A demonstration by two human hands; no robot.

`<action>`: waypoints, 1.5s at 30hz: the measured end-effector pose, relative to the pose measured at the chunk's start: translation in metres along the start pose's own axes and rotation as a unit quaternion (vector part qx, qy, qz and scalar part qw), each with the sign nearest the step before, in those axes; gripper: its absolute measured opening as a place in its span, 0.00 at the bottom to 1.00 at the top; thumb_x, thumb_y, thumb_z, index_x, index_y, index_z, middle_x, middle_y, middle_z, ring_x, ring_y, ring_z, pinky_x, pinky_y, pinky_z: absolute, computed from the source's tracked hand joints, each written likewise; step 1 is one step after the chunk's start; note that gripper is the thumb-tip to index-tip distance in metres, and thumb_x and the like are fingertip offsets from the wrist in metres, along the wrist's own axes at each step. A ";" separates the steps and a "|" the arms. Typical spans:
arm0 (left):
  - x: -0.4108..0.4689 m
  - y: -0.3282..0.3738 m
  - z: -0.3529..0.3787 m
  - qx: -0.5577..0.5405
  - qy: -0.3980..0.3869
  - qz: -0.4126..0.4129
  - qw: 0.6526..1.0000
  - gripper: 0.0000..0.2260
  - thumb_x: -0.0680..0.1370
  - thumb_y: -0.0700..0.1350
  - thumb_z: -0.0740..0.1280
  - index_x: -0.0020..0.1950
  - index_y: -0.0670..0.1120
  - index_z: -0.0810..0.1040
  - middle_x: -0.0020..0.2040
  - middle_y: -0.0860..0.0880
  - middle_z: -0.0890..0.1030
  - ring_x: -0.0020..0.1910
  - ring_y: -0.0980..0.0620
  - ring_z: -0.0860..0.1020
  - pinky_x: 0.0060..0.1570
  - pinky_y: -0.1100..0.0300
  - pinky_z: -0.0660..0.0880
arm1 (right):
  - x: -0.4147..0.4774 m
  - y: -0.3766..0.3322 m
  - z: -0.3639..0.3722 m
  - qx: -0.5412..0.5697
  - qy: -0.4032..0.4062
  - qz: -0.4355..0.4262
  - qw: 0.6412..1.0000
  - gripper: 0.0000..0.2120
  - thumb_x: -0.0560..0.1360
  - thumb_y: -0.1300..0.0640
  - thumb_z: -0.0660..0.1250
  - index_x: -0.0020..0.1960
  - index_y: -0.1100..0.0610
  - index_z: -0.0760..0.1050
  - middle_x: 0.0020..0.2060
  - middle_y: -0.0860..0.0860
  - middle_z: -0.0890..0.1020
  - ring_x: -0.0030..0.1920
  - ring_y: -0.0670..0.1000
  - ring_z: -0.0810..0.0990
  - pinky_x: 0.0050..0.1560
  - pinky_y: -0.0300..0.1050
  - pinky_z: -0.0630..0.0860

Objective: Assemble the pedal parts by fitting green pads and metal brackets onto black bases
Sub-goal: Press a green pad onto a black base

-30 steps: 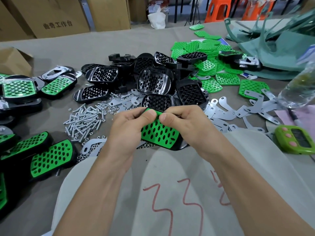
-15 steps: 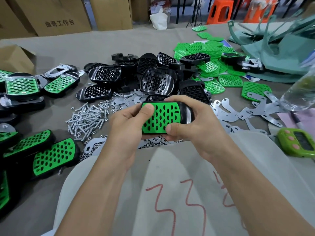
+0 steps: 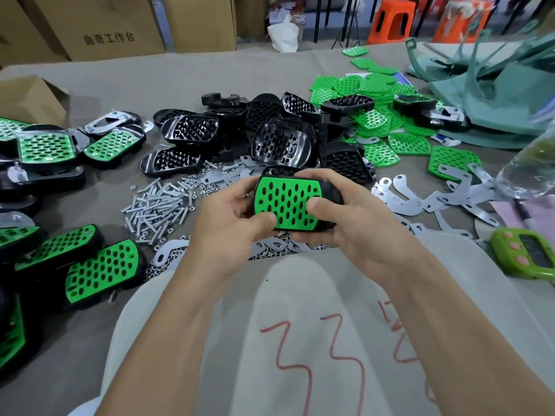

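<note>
Just on the near side of the heap of black bases [image 3: 270, 139], I saw the one black base [image 3: 332, 192] being worked, held up over the grey table [image 3: 150, 82] between both hands. A green pad [image 3: 286, 205] sat in its top face, its holes turned toward the camera. The left hand [image 3: 231, 223] gripped the base's left end, fingers curled behind it and the thumb pressed on the pad's lower left corner. The right hand [image 3: 354, 226] gripped the right end, its thumb lying on the pad's right edge and its fingers wrapped over the top. Left of the heap and nearer to me, a scatter of screws [image 3: 159, 205] lay on the table. Right of the heap, flat metal brackets [image 3: 405, 196] were spread out, and beyond them loose green pads [image 3: 375, 94] were piled. Far left of the heap sat finished pedals [image 3: 99, 265] with pads fitted. A green timer [image 3: 528, 253] lay well right of the heap.
</note>
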State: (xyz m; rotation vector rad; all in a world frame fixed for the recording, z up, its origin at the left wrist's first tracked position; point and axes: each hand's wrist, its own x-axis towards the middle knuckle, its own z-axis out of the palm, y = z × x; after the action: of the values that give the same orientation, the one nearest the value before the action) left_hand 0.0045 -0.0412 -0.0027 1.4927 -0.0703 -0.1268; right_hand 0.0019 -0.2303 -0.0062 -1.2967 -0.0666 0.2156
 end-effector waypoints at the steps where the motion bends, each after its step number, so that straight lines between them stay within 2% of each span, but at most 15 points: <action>1: 0.001 0.001 -0.001 -0.017 -0.012 -0.014 1.000 0.18 0.80 0.29 0.67 0.59 0.51 0.81 0.51 0.46 0.87 0.50 0.48 0.87 0.45 0.59 0.83 | 0.000 0.000 0.001 0.016 0.008 -0.003 1.000 0.14 0.80 0.69 0.66 0.60 0.56 0.80 0.53 0.57 0.84 0.48 0.59 0.86 0.43 0.51 0.84; 4: 0.001 0.003 -0.002 -0.050 -0.020 -0.058 0.997 0.10 0.84 0.40 0.65 0.62 0.47 0.82 0.53 0.46 0.87 0.50 0.47 0.87 0.46 0.58 0.83 | 0.000 0.005 0.008 0.042 0.048 -0.025 0.998 0.13 0.79 0.69 0.66 0.59 0.57 0.81 0.51 0.59 0.84 0.45 0.64 0.86 0.38 0.51 0.83; 9: 0.003 0.007 -0.009 -0.083 0.043 -0.061 0.994 0.09 0.83 0.36 0.65 0.55 0.44 0.84 0.49 0.44 0.88 0.47 0.46 0.87 0.41 0.57 0.83 | 0.003 0.005 0.026 -0.001 0.054 -0.039 0.998 0.15 0.79 0.70 0.66 0.57 0.54 0.83 0.51 0.55 0.84 0.48 0.59 0.86 0.41 0.55 0.84; 13: 0.003 0.015 -0.028 -0.127 0.098 -0.053 0.986 0.08 0.83 0.37 0.64 0.55 0.44 0.83 0.48 0.45 0.88 0.45 0.47 0.87 0.38 0.57 0.84 | 0.014 0.003 0.039 -0.104 0.106 -0.029 0.988 0.12 0.81 0.60 0.66 0.61 0.49 0.82 0.50 0.55 0.85 0.47 0.53 0.86 0.46 0.53 0.85; 17: 0.007 0.026 -0.049 -0.315 0.209 -0.027 0.925 0.07 0.83 0.38 0.65 0.59 0.40 0.80 0.51 0.43 0.86 0.45 0.48 0.86 0.38 0.60 0.82 | 0.033 0.004 0.060 -0.042 0.102 0.000 0.994 0.16 0.84 0.55 0.61 0.48 0.59 0.85 0.43 0.61 0.87 0.42 0.61 0.86 0.42 0.49 0.84; 19: 0.006 0.029 -0.059 -0.402 0.250 0.011 0.881 0.10 0.83 0.38 0.66 0.63 0.39 0.79 0.52 0.43 0.86 0.48 0.48 0.85 0.41 0.59 0.83 | 0.051 0.011 0.076 -0.123 0.105 -0.006 0.987 0.13 0.82 0.60 0.63 0.44 0.59 0.84 0.40 0.59 0.87 0.38 0.59 0.84 0.42 0.51 0.83; 23: 0.002 0.032 -0.072 -0.431 0.291 0.066 0.852 0.12 0.82 0.38 0.66 0.66 0.41 0.78 0.49 0.46 0.87 0.47 0.50 0.86 0.45 0.58 0.83 | 0.090 0.029 0.120 -0.456 -0.001 -0.087 0.886 0.13 0.75 0.63 0.68 0.53 0.49 0.86 0.45 0.46 0.88 0.42 0.45 0.82 0.56 0.42 0.79; 25: 0.003 0.033 -0.076 -0.437 0.306 0.067 0.843 0.12 0.82 0.39 0.65 0.66 0.41 0.78 0.48 0.47 0.87 0.44 0.51 0.86 0.44 0.58 0.83 | 0.108 0.038 0.143 -0.545 -0.075 -0.149 0.822 0.15 0.75 0.61 0.68 0.60 0.52 0.83 0.51 0.50 0.87 0.50 0.50 0.80 0.62 0.43 0.74; 28: 0.003 0.032 -0.080 -0.456 0.324 0.057 0.827 0.09 0.82 0.38 0.65 0.61 0.41 0.80 0.46 0.46 0.87 0.42 0.51 0.86 0.42 0.58 0.83 | 0.121 0.046 0.163 -0.663 -0.135 -0.196 0.710 0.10 0.78 0.57 0.65 0.58 0.58 0.79 0.54 0.56 0.83 0.58 0.59 0.78 0.65 0.50 0.69; 31: 0.003 0.027 -0.083 -0.449 0.343 0.041 0.824 0.09 0.82 0.37 0.65 0.61 0.40 0.81 0.46 0.45 0.87 0.42 0.49 0.87 0.41 0.58 0.83 | 0.112 0.043 0.161 -0.660 -0.085 -0.256 0.701 0.02 0.72 0.64 0.70 0.44 0.61 0.80 0.42 0.60 0.84 0.45 0.63 0.81 0.45 0.53 0.76; 33: 0.005 0.023 -0.082 -0.422 0.357 0.035 0.833 0.08 0.82 0.36 0.65 0.59 0.41 0.82 0.46 0.45 0.88 0.43 0.48 0.87 0.41 0.58 0.83 | 0.103 0.042 0.156 -0.672 -0.041 -0.260 0.692 0.06 0.65 0.67 0.73 0.41 0.61 0.81 0.39 0.60 0.84 0.42 0.63 0.82 0.43 0.50 0.76; 35: 0.008 0.021 -0.080 -0.402 0.363 0.029 0.840 0.07 0.82 0.35 0.65 0.55 0.43 0.82 0.44 0.46 0.88 0.43 0.48 0.87 0.41 0.57 0.83 | 0.097 0.043 0.148 -0.637 -0.002 -0.239 0.733 0.07 0.67 0.64 0.74 0.44 0.57 0.85 0.43 0.57 0.85 0.47 0.60 0.81 0.49 0.50 0.74; 37: 0.010 0.020 -0.077 -0.391 0.362 0.021 0.846 0.07 0.81 0.35 0.66 0.53 0.43 0.82 0.43 0.46 0.88 0.43 0.48 0.87 0.41 0.57 0.83 | 0.092 0.040 0.135 -0.566 0.043 -0.175 0.804 0.08 0.72 0.59 0.73 0.49 0.49 0.87 0.49 0.51 0.86 0.53 0.53 0.81 0.55 0.47 0.75; 41: 0.012 0.016 -0.072 -0.374 0.334 -0.007 0.865 0.07 0.82 0.35 0.65 0.56 0.43 0.82 0.47 0.44 0.88 0.45 0.47 0.87 0.41 0.57 0.84 | 0.073 0.029 0.103 -0.387 0.132 -0.109 0.906 0.06 0.72 0.54 0.76 0.43 0.42 0.86 0.37 0.38 0.86 0.32 0.39 0.80 0.36 0.31 0.73; 45: 0.014 0.012 -0.063 -0.380 0.282 -0.042 0.880 0.12 0.82 0.35 0.62 0.64 0.39 0.78 0.56 0.39 0.85 0.47 0.45 0.87 0.42 0.56 0.84 | 0.052 0.019 0.090 -0.292 0.144 -0.103 0.940 0.06 0.68 0.53 0.78 0.40 0.41 0.85 0.31 0.45 0.85 0.30 0.45 0.79 0.37 0.47 0.79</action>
State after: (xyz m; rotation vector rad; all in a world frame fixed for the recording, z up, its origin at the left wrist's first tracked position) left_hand 0.0270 0.0202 0.0044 0.6939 0.4710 0.2023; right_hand 0.0349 -0.1304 -0.0038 -1.8890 -0.0166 -0.1943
